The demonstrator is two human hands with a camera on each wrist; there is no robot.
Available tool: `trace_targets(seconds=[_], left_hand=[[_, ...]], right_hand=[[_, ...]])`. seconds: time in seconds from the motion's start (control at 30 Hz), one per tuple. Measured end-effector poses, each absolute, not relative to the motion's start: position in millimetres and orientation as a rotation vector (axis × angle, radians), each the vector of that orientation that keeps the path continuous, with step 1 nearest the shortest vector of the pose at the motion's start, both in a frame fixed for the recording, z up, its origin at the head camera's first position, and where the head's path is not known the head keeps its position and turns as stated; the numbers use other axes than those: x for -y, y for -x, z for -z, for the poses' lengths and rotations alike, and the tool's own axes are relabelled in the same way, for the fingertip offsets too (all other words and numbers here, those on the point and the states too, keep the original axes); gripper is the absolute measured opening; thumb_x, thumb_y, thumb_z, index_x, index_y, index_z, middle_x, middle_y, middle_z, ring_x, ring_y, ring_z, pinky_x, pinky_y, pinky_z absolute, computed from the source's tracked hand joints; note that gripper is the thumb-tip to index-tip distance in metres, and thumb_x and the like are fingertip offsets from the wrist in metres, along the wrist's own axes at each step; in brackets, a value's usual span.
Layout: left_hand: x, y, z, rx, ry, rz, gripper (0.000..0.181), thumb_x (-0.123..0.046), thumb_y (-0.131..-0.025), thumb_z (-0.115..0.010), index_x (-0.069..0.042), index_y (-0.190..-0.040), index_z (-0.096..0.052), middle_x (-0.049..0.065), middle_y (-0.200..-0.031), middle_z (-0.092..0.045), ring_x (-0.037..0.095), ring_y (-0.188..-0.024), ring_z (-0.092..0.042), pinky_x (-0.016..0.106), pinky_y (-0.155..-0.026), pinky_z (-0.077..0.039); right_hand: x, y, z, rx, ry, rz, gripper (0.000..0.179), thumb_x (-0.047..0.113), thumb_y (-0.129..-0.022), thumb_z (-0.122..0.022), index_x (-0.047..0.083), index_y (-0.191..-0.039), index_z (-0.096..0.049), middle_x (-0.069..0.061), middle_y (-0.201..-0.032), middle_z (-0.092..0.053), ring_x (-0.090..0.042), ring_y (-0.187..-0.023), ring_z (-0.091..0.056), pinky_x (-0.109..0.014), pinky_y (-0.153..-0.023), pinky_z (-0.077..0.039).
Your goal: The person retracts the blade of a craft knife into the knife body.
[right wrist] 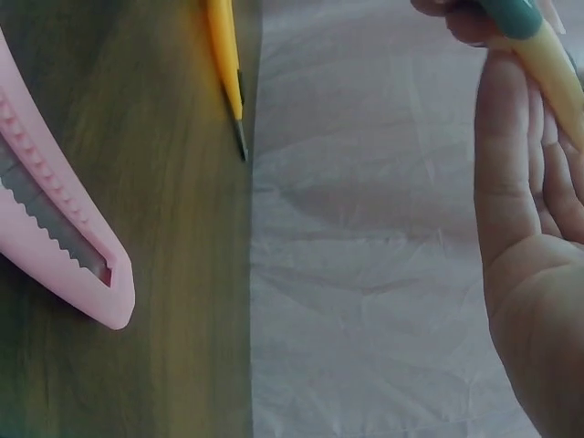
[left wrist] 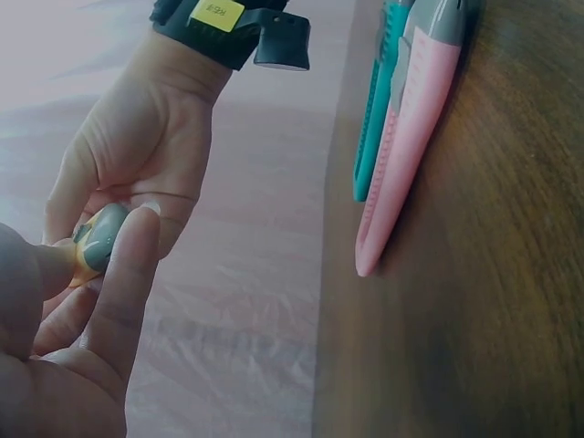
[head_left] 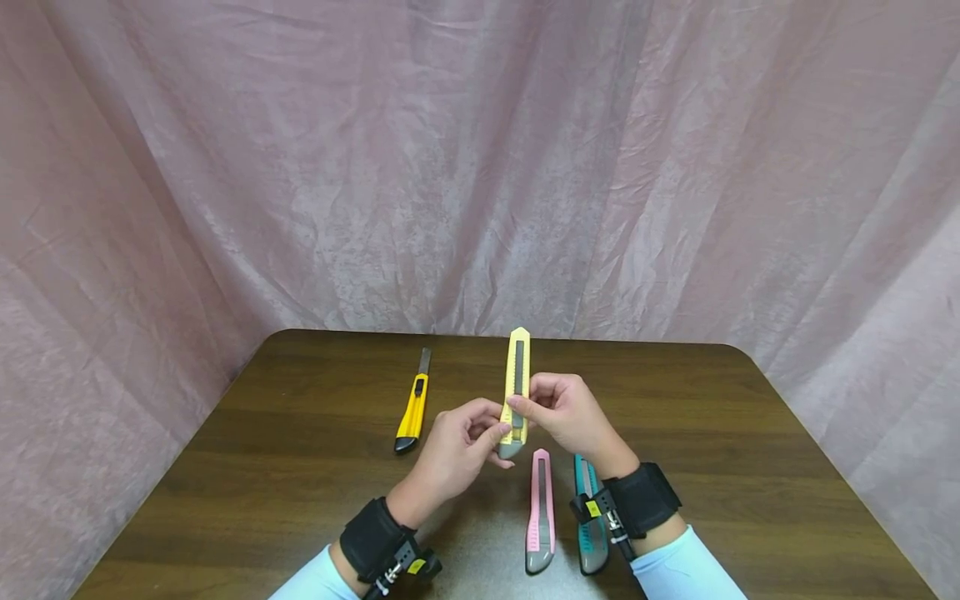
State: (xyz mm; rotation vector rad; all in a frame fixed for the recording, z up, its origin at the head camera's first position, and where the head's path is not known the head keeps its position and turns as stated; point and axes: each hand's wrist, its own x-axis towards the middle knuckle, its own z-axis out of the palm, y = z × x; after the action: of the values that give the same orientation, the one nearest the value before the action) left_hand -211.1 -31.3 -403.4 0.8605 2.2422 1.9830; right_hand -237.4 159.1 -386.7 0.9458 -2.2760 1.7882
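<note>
Both hands hold a pale yellow utility knife (head_left: 517, 379) upright above the brown table (head_left: 300, 450). My left hand (head_left: 468, 446) pinches its grey butt end (left wrist: 99, 239). At the knife's middle my right hand (head_left: 558, 408) grips it, thumb on the grey slider. In the right wrist view the yellow body (right wrist: 552, 59) lies against my right fingers (right wrist: 511, 155). The blade looks drawn in.
A pink knife (head_left: 541, 510) and a teal knife (head_left: 589, 517) lie side by side under my right wrist. An orange-yellow knife (head_left: 414, 404) with its blade out lies at the back left. Pink cloth (head_left: 480, 167) hangs behind and around the table.
</note>
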Motion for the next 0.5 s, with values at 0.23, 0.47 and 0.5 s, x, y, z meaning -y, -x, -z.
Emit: trace_targets(seconds=[0.23,0.47,0.5], left_hand=[[32.2,211.4,402.5,-2.241,-0.881,-2.001,0.018,0.004,-0.087,-0.063,0.0,-0.105,-0.06,0.013,-0.083,-0.065,0.031,-0.067,-0.064,0.035,-0.055,-0.058],[32.5,210.8,401.7,-2.231,-0.854,-1.997,0.017,0.002,-0.088,-0.063,0.001,-0.105,-0.06,0.013,-0.084,-0.065,0.032,-0.07,-0.064,0.042,-0.058,-0.057],[32.7,210.8,401.5,-2.233,-0.851,-1.994,0.017,0.002,-0.088,-0.063,0.0,-0.105,-0.06,0.013,-0.084,-0.065,0.031,-0.07,-0.064,0.042,-0.058,-0.057]], right_hand=[[-158.1,235.2,384.1,2.333,-0.922,-1.81,0.012,0.002,-0.093,-0.059,-0.002,-0.084,-0.067,-0.013,-0.069,-0.063,-0.035,-0.056,-0.059,-0.034,-0.048,-0.055],[-158.8,236.2,386.2,2.304,-0.968,-1.792,0.012,-0.001,-0.092,-0.059,-0.001,-0.082,-0.066,-0.012,-0.066,-0.062,-0.041,-0.054,-0.055,-0.029,-0.046,-0.054],[-158.9,236.5,387.0,2.3,-0.973,-1.793,0.011,-0.001,-0.092,-0.06,-0.001,-0.082,-0.066,-0.012,-0.066,-0.062,-0.041,-0.053,-0.055,-0.029,-0.046,-0.054]])
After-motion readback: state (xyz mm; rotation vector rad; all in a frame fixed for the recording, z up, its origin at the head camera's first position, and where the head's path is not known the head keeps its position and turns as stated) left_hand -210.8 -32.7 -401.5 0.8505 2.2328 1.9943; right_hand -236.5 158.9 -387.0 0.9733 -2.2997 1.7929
